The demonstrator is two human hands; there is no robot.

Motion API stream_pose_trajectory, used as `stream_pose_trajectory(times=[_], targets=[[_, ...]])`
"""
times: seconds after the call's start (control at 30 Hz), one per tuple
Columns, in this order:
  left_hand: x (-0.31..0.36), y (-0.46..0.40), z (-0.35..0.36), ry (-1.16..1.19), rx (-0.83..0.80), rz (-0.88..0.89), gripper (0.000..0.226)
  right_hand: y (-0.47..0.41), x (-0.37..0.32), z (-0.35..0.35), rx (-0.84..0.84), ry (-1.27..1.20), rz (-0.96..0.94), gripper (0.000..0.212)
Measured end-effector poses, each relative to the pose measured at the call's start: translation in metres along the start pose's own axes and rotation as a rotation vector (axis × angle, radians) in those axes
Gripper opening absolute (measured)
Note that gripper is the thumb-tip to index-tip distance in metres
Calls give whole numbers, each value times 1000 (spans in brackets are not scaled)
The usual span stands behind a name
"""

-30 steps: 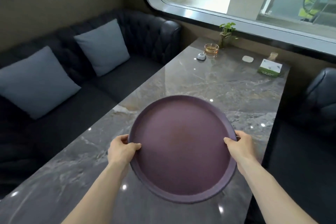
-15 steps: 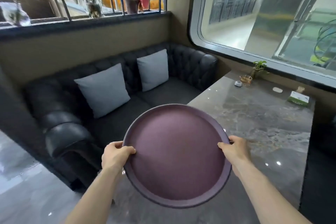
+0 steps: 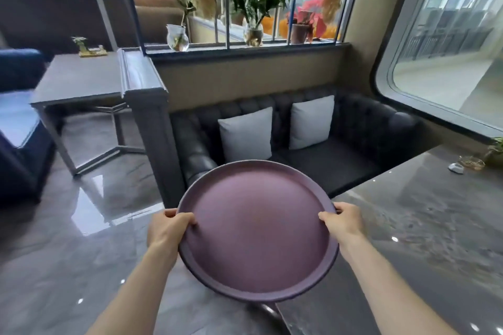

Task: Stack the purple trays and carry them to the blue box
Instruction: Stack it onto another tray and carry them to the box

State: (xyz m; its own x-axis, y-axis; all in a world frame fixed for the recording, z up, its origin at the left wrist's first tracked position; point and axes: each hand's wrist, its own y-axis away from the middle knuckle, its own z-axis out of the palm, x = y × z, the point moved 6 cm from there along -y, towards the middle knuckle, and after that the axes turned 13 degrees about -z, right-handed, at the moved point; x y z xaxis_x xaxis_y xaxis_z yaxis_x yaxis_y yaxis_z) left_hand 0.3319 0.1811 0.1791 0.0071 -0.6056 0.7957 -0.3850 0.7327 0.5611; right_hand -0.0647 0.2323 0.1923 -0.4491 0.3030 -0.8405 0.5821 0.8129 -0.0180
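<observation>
A round purple tray (image 3: 255, 228) is held in the air in front of me, level with its rim up. My left hand (image 3: 167, 228) grips its left edge, thumb on top of the rim. On the opposite edge, my right hand (image 3: 344, 221) holds it the same way. Whether more than one tray is stacked I cannot tell; only the top surface shows. No blue box is in view.
A marble table (image 3: 424, 226) lies to the right. Straight ahead stands a black sofa (image 3: 362, 128) with two grey cushions. A grey pillar (image 3: 148, 106) and another table (image 3: 81, 76) stand at left over a glossy floor (image 3: 68, 239). Plants line the window sill.
The view has swung left, away from the marble table toward the sofa and floor. The tray came off the table and stays in both hands.
</observation>
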Motion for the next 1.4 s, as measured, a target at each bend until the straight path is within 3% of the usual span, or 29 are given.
stream_pose_trajectory(times=[0.1, 0.23, 0.33, 0.5, 0.57, 0.7, 0.87, 0.97, 1.03, 1.17, 1.4], targets=[[8, 5, -46, 41, 120, -12, 27, -4, -30, 40, -91, -23, -58, 15], [4, 10, -108, 108, 304, -28, 25, 0, -86, 91, -241, -36, -141, 3], [-7, 16, -159, 185, 472, -68, 27, 7, -130, 132, -355, -89, -204, 6], [-36, 37, -253, 360, 677, -118, 50, 47, -211, 212, -567, -131, -371, 18], [-47, 57, -292, 389, 767, -138, 45, 78, -243, 242, -632, -130, -444, 22], [-80, 100, -374, 469, 969, -177, 32, 160, -293, 308, -807, -143, -525, 25], [-200, 91, -519, 647, 1074, -213, 59, 298, -348, 381, -991, -141, -650, 7], [-207, 150, -569, 686, 1173, -219, 46, 390, -374, 421, -1097, -134, -703, 5], [-222, 180, -609, 735, 1241, -232, 32, 453, -391, 452, -1162, -113, -745, 13], [-273, 229, -693, 819, 1362, -257, 40, 585, -422, 494, -1283, -94, -817, 33], [-356, 289, -809, 879, 1566, -343, 31, 781, -460, 552, -1444, -72, -913, 32]])
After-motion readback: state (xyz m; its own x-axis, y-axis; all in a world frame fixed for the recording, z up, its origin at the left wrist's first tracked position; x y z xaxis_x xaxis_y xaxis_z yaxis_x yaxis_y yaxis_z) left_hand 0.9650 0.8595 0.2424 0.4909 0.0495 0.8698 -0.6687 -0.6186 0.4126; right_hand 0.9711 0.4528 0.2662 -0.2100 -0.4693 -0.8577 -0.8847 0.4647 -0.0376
